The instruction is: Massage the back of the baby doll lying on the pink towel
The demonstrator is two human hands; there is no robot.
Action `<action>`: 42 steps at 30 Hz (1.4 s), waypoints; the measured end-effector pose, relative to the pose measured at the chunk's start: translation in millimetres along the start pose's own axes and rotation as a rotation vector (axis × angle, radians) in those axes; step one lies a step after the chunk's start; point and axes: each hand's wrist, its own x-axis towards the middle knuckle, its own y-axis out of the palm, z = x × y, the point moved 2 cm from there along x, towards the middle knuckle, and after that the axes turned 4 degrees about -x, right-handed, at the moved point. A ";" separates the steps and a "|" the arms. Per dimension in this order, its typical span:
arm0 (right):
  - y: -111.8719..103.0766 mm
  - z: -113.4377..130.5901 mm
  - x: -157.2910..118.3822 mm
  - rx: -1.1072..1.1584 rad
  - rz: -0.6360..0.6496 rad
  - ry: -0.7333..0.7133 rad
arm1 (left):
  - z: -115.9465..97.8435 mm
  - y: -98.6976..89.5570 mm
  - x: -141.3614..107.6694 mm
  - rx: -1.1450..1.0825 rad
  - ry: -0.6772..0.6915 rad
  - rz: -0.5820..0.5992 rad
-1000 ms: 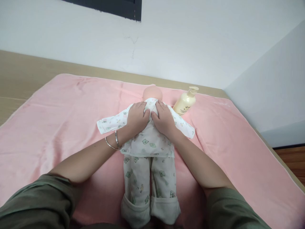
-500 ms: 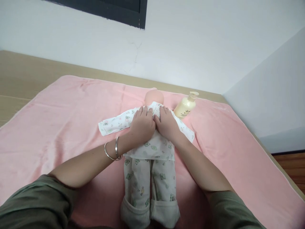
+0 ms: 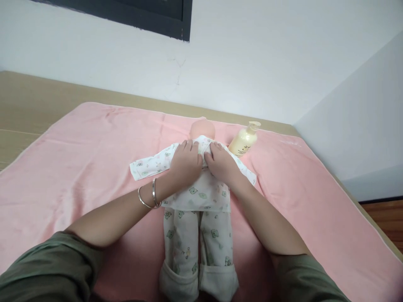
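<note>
A baby doll in a white, printed long-sleeved top (image 3: 209,188) and matching trousers (image 3: 217,235) lies stretched out on a pink blanket (image 3: 103,142). Its smooth, rounded head (image 3: 202,128) points away from me, and no face shows. My left hand (image 3: 185,163) rests flat on the upper body, fingers extended toward the left shoulder. Beside it, my right hand (image 3: 223,164) lies on the other half, its fingers near the collar and its thumb toward the middle. The top's cloth is creased between the two hands. Both trouser ends are folded up in wide cuffs.
A pale yellow pump bottle (image 3: 244,140) stands tilted right of the doll's head, close to its sleeve. The blanket covers a wooden surface (image 3: 37,90) that meets a white wall (image 3: 236,54). A dark frame (image 3: 157,16) is set in the wall.
Both hands stay on the doll's upper body. The gap between them is slightly wider, with the right fingers drawn back a little. The view has shifted slightly.
</note>
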 end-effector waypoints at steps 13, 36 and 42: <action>8.5 14.7 -15.0 -0.154 -0.111 -0.102 | 13.7 -5.2 17.6 -0.124 -0.176 0.085; 11.3 22.3 -23.1 -0.170 -0.142 -0.121 | 17.7 -21.6 26.5 -0.219 -0.350 0.174; 1.4 12.0 -10.7 -0.053 -0.011 -0.057 | 9.0 -17.1 17.4 -0.081 -0.174 0.124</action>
